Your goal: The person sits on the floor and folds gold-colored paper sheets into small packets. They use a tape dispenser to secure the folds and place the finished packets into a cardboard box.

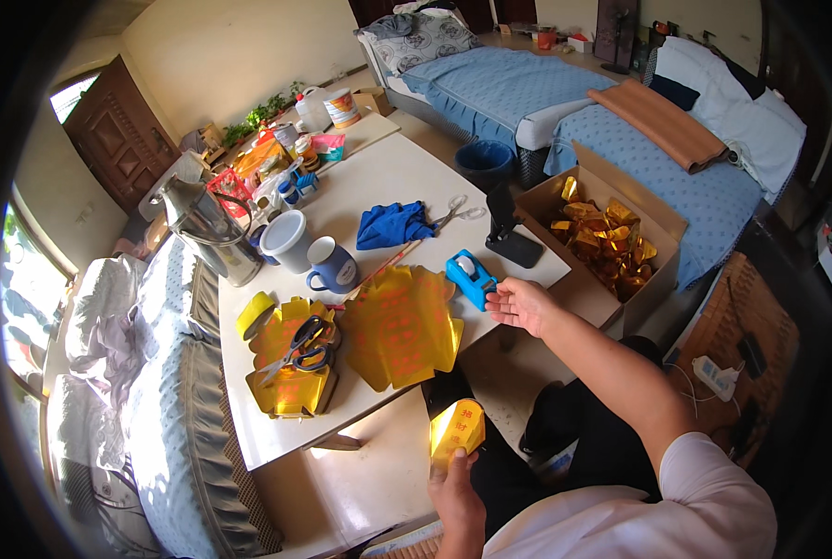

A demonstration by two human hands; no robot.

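My left hand (458, 499) grips a folded gold-foil paper piece (456, 430) with red characters, thumb pressed on its lower end, above my lap. At the table's right part, my right hand (523, 306) has its fingertips at the cutter end of a blue tape dispenser (469, 276) with a roll in it. Whether those fingers pinch any clear tape is too fine to see. Flat gold die-cut sheets (400, 327) lie on the white table (388, 164). Black-handled scissors (304, 346) rest on a second stack of gold sheets (290, 398) to the left.
A cardboard box (657, 202) of shiny gold pieces (608, 234) stands at the right. Also on the table are a yellow tape roll (255, 316), blue mug (333, 265), lidded tub (286, 241), steel jug (209, 230), blue cloth (396, 226), clear-handled scissors (458, 209) and black phone stand (513, 244).
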